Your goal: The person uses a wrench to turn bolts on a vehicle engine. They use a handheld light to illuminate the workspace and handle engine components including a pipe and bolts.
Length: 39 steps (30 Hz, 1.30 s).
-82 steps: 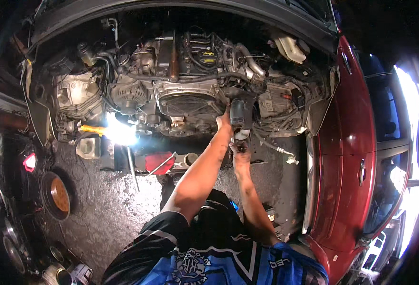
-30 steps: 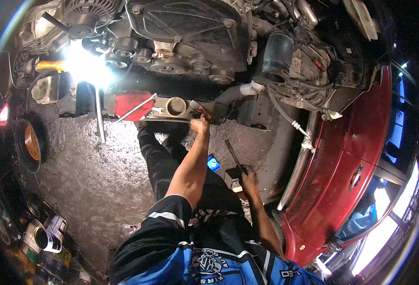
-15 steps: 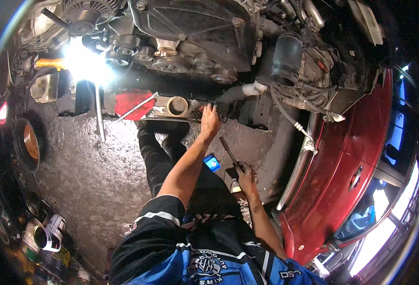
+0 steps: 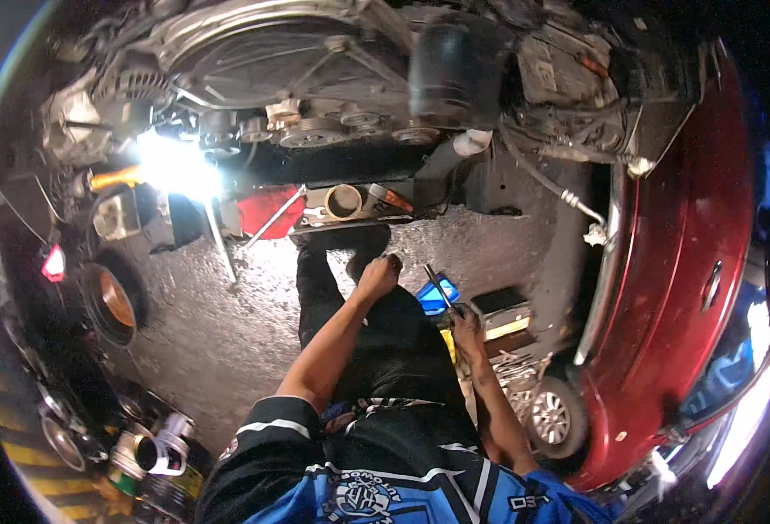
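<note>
My left hand [image 4: 379,276] is closed above my dark trouser leg, apart from the car's front. What its fingers hold, if anything, is hidden. My right hand [image 4: 467,330] is wrapped round a slim dark rod-like tool [image 4: 440,286], its free end pointing forward and left. Just beyond that hand a blue object [image 4: 438,294] lies low down. Ahead, on the car's front crossmember, are a red cloth [image 4: 269,216] with a long metal tool [image 4: 273,218] across it, a wrench [image 4: 313,213], a round tan-rimmed container [image 4: 344,202] and an orange-and-grey object [image 4: 390,199].
An exposed engine [image 4: 289,74] spans the far side, with a glaring work lamp [image 4: 175,166] before it. A red car panel [image 4: 664,262] stands at the right. A yellow-edged box [image 4: 505,327], a wheel [image 4: 556,417] and buckets [image 4: 168,450] are on the ground.
My left hand has drawn back from the crossmember toward me, uncovering the orange-and-grey object. My right hand still grips the dark tool. The view has shifted.
</note>
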Each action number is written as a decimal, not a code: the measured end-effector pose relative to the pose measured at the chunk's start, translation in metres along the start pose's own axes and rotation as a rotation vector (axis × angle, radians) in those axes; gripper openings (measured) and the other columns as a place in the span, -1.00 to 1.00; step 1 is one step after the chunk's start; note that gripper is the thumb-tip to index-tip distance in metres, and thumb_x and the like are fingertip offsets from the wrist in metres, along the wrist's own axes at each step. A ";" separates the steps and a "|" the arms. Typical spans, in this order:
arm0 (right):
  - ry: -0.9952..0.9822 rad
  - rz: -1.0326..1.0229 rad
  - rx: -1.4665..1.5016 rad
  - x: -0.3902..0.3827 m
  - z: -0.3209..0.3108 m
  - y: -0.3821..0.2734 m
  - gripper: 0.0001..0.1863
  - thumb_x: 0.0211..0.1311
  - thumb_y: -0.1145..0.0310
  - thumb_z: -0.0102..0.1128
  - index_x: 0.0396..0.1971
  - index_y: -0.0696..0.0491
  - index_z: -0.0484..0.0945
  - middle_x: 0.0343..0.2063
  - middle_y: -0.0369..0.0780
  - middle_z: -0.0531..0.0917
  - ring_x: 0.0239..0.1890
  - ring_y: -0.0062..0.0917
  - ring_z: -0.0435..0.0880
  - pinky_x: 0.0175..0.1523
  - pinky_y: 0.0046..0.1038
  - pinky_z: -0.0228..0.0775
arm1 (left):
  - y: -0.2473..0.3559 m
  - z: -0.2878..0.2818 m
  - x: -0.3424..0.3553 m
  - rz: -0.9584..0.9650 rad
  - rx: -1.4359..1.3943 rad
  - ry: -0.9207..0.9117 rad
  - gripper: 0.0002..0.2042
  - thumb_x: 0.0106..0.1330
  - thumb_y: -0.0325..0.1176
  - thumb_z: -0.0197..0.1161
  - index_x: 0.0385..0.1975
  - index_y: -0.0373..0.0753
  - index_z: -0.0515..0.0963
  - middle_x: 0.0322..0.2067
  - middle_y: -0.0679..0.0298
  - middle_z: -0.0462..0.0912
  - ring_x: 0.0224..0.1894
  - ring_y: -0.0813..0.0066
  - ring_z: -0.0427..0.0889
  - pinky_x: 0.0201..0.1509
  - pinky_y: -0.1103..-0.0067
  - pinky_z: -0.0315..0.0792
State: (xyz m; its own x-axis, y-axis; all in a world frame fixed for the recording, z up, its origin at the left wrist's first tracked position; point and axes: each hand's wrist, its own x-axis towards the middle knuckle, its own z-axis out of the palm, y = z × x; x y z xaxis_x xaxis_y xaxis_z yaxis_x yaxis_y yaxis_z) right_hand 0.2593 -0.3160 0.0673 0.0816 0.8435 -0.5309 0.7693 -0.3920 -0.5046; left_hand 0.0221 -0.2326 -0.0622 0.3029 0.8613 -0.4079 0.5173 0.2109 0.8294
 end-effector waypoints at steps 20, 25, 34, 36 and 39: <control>0.317 0.417 0.789 -0.094 0.183 0.020 -0.68 0.26 0.35 -0.05 -0.08 0.14 0.57 -0.25 -0.08 0.65 -0.18 -0.27 0.58 0.00 -0.30 0.37 | -0.112 -0.053 -0.049 0.042 0.574 -0.600 -0.75 0.22 -0.27 0.05 -0.25 -0.28 0.55 -0.28 -0.17 0.60 -0.17 -0.22 0.56 -0.16 0.09 0.45; 0.244 0.339 0.619 -0.083 0.227 0.058 -0.63 0.14 0.50 -0.07 -0.04 0.09 0.54 -0.09 -0.04 0.61 -0.07 -0.12 0.57 0.03 -0.20 0.40 | -0.156 -0.030 -0.056 0.092 0.575 -0.561 -0.71 0.22 -0.21 0.07 -0.21 -0.28 0.54 -0.28 -0.16 0.60 -0.16 -0.19 0.56 -0.11 0.12 0.45; 0.242 0.202 0.257 0.004 0.337 0.172 -0.74 0.11 0.24 0.02 -0.25 0.04 0.53 -0.01 0.09 0.51 0.01 -0.01 0.49 0.09 -0.04 0.30 | -0.246 0.039 0.043 0.001 0.789 -0.578 -0.73 0.27 -0.27 0.04 -0.31 -0.26 0.66 -0.21 -0.06 0.64 -0.11 -0.06 0.59 0.02 0.25 0.47; 0.326 -0.065 -0.217 0.025 0.364 0.217 -0.77 0.03 0.23 0.04 -0.34 0.01 0.51 0.00 0.11 0.49 0.00 -0.01 0.47 0.10 0.01 0.25 | -0.281 0.075 0.089 0.065 0.914 -0.633 -0.73 0.26 -0.25 0.05 -0.29 -0.25 0.65 -0.20 -0.04 0.64 -0.11 -0.03 0.60 0.03 0.25 0.46; 0.333 0.065 0.008 0.049 0.387 0.267 -0.80 0.04 0.24 0.04 -0.37 0.02 0.50 -0.05 0.10 0.51 0.00 -0.04 0.47 0.15 0.02 0.22 | -0.339 0.137 0.161 0.285 1.319 -0.831 -0.72 0.26 -0.23 0.06 -0.25 -0.23 0.65 -0.18 -0.01 0.64 -0.11 0.01 0.60 0.05 0.25 0.45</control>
State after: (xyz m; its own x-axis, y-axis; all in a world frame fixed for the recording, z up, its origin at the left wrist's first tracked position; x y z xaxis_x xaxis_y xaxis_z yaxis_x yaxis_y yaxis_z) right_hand 0.2231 -0.5219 -0.3569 0.3343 0.8896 -0.3111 0.7510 -0.4509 -0.4825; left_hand 0.0055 -0.2288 -0.4613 0.6140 0.2250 -0.7566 0.5381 -0.8205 0.1927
